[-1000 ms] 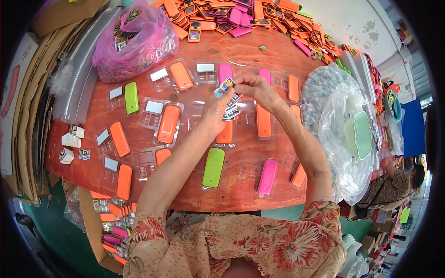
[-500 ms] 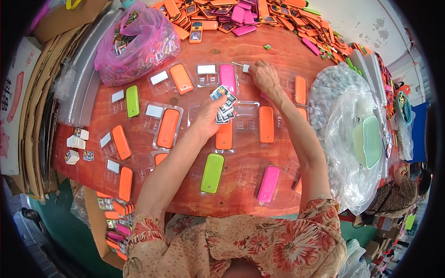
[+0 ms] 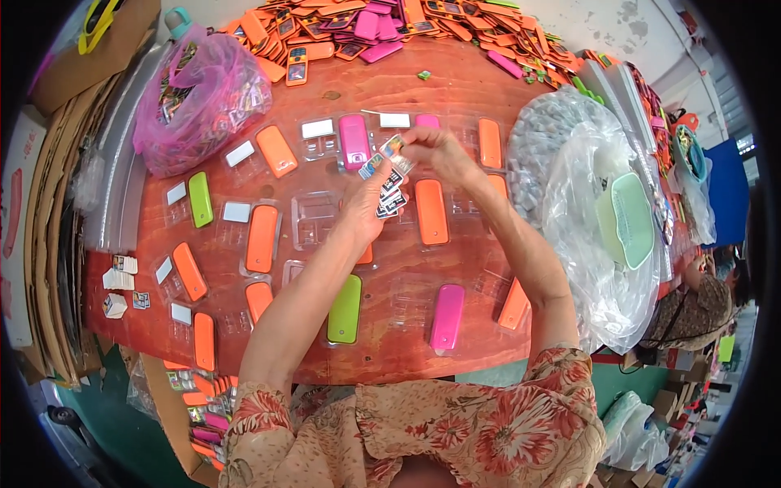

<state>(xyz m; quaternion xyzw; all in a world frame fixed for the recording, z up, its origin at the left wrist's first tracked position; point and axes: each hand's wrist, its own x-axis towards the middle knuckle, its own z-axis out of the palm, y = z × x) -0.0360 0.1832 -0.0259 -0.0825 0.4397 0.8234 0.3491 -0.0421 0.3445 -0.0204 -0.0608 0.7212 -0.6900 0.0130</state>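
My left hand (image 3: 366,199) is closed around a fanned bunch of small printed cards (image 3: 391,202), above the middle of the table. The fingers of my right hand (image 3: 446,156) pinch the edge of a colourful card (image 3: 393,146) at the top of that bunch. Around my hands lie clear plastic blister trays, many with a toy phone in them: a pink phone (image 3: 355,141), an orange phone (image 3: 432,211) and a green phone (image 3: 345,309). Behind my right hand, a white card piece (image 3: 394,119) rests in a tray. My left forearm partly covers an orange phone.
Loose toy phones (image 3: 358,28) are heaped along the far edge. A pink bag (image 3: 199,102) of small items stands back left, near stacked cardboard (image 3: 61,220). Card stacks (image 3: 119,279) sit at the left. On the right are clear plastic bags (image 3: 569,220) and a pale green basket (image 3: 626,220).
My right hand has left the far tray, where the white card piece now lies, and come to the cards in my left hand. The whole view has shifted, moving table items leftward.
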